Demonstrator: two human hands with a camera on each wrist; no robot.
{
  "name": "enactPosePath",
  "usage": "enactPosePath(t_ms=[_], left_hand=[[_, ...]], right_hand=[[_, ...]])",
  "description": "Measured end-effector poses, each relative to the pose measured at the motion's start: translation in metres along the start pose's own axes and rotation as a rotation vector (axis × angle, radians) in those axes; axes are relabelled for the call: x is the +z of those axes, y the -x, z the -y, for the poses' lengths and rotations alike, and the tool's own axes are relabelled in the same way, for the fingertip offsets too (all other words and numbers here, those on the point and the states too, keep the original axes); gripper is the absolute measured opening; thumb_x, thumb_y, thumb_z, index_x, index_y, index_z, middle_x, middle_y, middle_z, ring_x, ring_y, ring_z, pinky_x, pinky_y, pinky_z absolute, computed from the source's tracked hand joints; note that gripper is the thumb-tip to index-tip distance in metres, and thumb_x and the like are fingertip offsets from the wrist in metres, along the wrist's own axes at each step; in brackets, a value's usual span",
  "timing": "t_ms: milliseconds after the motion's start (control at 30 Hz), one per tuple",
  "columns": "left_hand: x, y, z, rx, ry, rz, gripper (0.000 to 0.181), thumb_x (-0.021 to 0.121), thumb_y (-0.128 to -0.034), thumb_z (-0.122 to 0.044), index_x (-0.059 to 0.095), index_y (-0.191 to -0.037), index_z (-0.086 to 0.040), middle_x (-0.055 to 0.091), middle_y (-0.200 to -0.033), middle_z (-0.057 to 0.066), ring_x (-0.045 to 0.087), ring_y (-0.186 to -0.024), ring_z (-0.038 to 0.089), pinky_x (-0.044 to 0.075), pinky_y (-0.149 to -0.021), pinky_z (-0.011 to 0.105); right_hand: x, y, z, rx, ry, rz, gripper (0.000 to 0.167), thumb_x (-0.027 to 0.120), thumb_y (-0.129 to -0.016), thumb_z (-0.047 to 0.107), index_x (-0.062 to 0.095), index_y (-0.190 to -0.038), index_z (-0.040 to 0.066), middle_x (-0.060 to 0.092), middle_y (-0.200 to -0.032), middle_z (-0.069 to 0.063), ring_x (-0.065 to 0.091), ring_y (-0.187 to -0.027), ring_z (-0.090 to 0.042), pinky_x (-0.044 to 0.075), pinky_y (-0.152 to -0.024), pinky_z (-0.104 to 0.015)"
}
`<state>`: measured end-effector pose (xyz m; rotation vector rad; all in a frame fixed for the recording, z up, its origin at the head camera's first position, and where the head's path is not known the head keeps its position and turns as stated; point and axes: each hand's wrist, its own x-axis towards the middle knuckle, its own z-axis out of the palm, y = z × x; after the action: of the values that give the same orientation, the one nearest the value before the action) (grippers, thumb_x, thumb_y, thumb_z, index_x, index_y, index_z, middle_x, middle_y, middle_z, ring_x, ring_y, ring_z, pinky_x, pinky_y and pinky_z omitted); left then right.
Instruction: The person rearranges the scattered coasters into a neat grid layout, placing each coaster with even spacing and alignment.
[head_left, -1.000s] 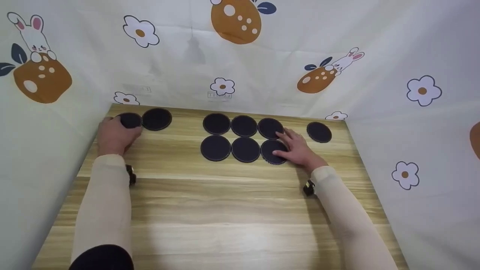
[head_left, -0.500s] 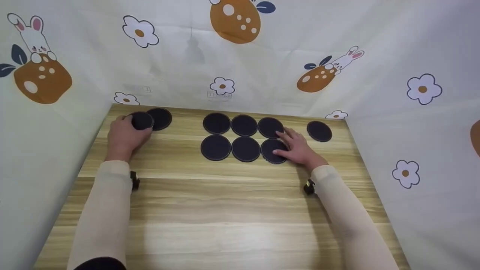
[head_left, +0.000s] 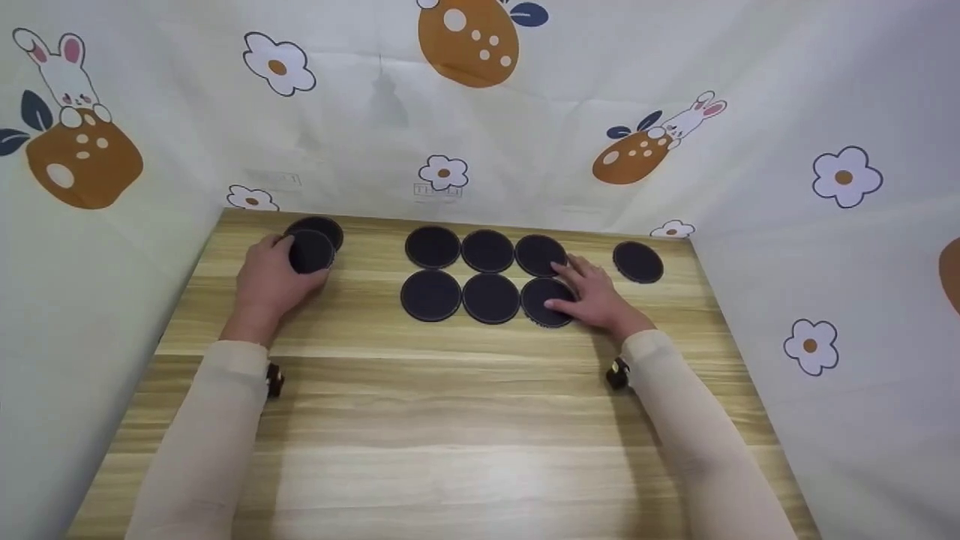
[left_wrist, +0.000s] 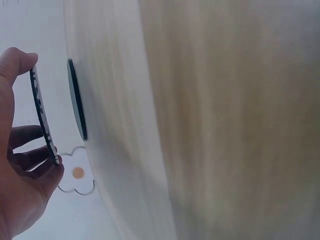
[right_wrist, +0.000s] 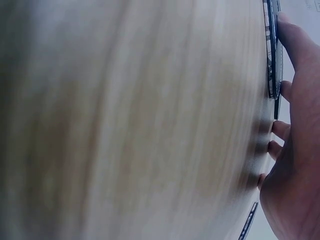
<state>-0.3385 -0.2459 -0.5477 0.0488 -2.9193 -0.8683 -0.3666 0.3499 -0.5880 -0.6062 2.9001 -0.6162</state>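
Pale backdrop cloth [head_left: 352, 142] with printed rabbits, fruit and flowers covers the back and sides; wood-grain tabletop [head_left: 450, 420] runs to the bottom of the frame. Head view, upper left: left hand [head_left: 270, 277] with a black round coaster [head_left: 311, 252], overlapping the rear coaster [head_left: 328, 226]. Only the left wrist view shows the gap: held one is off the table, apart from the rear one, patterned on its visible side. Right wrist view adds a patterned edge on the coaster by the right hand [head_left: 596, 298]. That wrist view misses the full layout; head view has six coasters [head_left: 491, 298] in two rows, upper centre, plus a lone coaster [head_left: 638, 262], upper right.

Versus one second ago: held coaster was left of the rear one, now shifted right and lower in the frame; right hand same spot. Left thumb and fingers clamped on opposite rims of the held coaster. Right fingers spread, thumb over the block's lower right coaster, a fingertip at its upper right one.
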Motion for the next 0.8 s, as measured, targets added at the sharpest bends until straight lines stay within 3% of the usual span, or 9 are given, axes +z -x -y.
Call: enactPosePath(t_ms=[233, 800], left_hand=[[0.007, 0.011, -0.016, 0.050, -0.008, 0.036, 0.097, 0.084, -0.0912, -0.045, 0.045, -0.160, 0.011, 0.038, -0.167, 0.037, 0.036, -0.153, 0.058, 0.035, -0.120, 0.075], [0.021, 0.034, -0.036, 0.168, -0.046, 0.100, 0.096, 0.087, -0.0901, -0.049, 0.052, -0.158, 0.008, 0.041, -0.167, 0.033, 0.039, -0.153, 0.055, 0.036, -0.122, 0.071]], right_hand=[[0.000, 0.000, 0.002, -0.013, -0.004, -0.012, 0.090, 0.076, -0.100, 0.056, 0.042, -0.172, 0.016, 0.023, -0.180, -0.026, 0.015, -0.167, -0.048, 0.005, -0.131, -0.072], [-0.001, 0.000, 0.003, 0.000, -0.029, 0.000, 0.090, 0.076, -0.100, 0.057, 0.041, -0.173, 0.018, 0.022, -0.181, -0.022, 0.013, -0.168, -0.046, 0.005, -0.132, -0.069]])
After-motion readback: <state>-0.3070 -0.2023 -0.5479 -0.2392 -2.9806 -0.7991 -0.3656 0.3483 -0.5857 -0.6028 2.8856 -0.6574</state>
